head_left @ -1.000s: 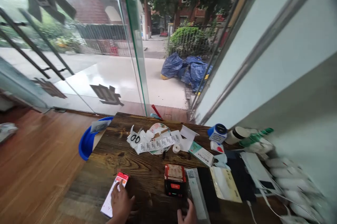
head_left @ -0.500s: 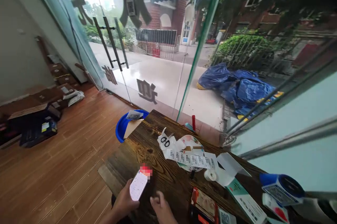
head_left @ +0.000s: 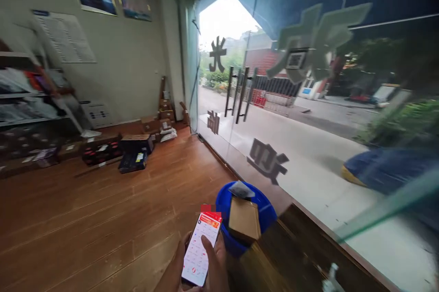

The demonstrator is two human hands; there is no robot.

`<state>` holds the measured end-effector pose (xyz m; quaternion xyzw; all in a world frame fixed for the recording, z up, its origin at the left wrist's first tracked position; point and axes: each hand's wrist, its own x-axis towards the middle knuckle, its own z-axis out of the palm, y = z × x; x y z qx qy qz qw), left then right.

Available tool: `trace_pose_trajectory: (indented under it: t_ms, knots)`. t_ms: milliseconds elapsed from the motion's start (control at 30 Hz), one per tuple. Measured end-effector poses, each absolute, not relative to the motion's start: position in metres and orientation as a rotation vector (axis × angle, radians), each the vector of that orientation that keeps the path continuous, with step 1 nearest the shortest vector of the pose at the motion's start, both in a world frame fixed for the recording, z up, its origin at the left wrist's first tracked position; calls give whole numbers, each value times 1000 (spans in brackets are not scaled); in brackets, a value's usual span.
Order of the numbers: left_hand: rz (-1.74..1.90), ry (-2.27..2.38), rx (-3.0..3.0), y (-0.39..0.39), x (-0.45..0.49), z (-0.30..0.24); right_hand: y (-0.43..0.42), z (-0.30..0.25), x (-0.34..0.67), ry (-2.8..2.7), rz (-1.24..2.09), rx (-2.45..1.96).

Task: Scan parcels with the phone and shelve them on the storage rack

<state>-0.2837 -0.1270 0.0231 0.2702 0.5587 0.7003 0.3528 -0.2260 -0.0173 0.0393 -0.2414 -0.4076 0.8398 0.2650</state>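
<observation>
A smartphone (head_left: 200, 253) with a lit screen, white with a red band at the top, is held upright in front of me. My left hand (head_left: 175, 265) grips its left edge and lower part. On the other side, my right hand (head_left: 218, 262) wraps around the right edge, its thumb lying over the middle of the screen. Most of the fingers behind the phone are hidden. Just beyond the phone stands a blue bin (head_left: 270, 207), with a cardboard box (head_left: 245, 219) and a grey packet (head_left: 242, 190) in it.
The dark wooden table (head_left: 291, 251) fills the lower right, blurred, with scissors out of view. Glass doors (head_left: 236, 146) with long handles (head_left: 242, 95) run along the right. Parcels (head_left: 135, 152) lie on the wooden floor (head_left: 103, 219) by the wall, beside a shelf (head_left: 30, 95).
The view has swung left, away from the tabletop toward the doors and parcels. My right hand, apart from the phone before, now holds it too, with its thumb over the screen.
</observation>
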Motion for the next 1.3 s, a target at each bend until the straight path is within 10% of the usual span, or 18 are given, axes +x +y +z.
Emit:
trace_pose_trajectory:
  t_ms: [400, 1300]
  knots:
    - [2274, 732, 164, -195, -414, 52, -65, 80, -405, -1660, 2599, -447]
    - [2776, 1016, -367, -477, -834, 56, -359, 46, -945, -2252, 3048, 834]
